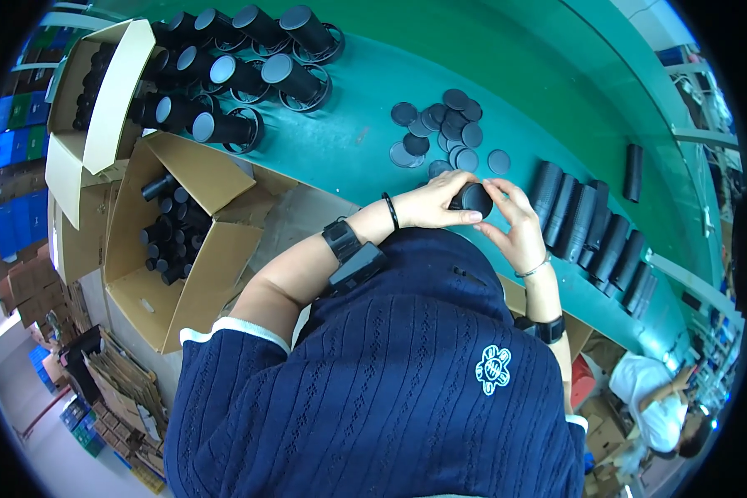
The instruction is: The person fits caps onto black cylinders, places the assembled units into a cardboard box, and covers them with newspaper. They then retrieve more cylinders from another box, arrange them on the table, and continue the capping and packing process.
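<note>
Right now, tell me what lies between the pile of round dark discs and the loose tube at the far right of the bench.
In the head view, only bare green bench top lies between the discs and the lone tube.

black round tube (474,199) — held over green table edge

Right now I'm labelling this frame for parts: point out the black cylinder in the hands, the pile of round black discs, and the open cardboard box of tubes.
black cylinder (476,199), head view, its round end.
round black discs (442,131), head view, middle of the pile.
open cardboard box (197,168), head view, its upper flap.
</note>
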{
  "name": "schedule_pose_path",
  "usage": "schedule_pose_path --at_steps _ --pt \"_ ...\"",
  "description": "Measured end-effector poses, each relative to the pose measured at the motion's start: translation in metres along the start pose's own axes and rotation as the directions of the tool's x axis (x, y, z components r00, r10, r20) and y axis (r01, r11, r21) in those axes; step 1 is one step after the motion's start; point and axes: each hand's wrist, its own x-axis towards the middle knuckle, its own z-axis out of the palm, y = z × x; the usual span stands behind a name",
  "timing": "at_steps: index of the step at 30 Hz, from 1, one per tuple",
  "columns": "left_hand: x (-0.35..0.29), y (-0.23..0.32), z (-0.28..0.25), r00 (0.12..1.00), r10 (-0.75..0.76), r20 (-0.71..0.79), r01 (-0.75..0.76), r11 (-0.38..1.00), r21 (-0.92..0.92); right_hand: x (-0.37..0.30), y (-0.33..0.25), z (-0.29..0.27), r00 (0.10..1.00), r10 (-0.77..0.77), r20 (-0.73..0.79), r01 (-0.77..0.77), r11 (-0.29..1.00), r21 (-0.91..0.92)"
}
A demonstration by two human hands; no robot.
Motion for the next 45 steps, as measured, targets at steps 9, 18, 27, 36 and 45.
schedule_pose_path --at_steps 9,18,27,36,45 --pt "0.001 0.001 -0.002 0.997 -0.054 0.057 0.053 0.998 0.015 0.000 0.005 0.002 1.000 0.014 0.005 -0.015 0.998 0.066" --pt "0.003 0.003 0.001 0.998 -0.048 0.048 0.046 0.998 0.041 -0.001 -0.002 0.004 1.000 0.001 0.010 -0.001 1.000 0.006" --pt "0.003 0.007 -0.001 0.997 -0.053 0.058 0.052 0.998 0.028 -0.002 0.002 0.004 0.999 0.040 0.014 -0.040 0.998 0.052" --pt "0.003 0.006 -0.002 0.996 -0.055 0.068 0.052 0.998 0.038 0.000 -0.002 0.006 0.999 0.037 0.007 -0.037 0.999 0.021" --pt "0.002 0.006 -0.003 0.996 -0.064 0.055 0.062 0.997 0.036 0.004 -0.011 0.005 0.996 0.079 0.051 -0.078 0.997 -0.025"
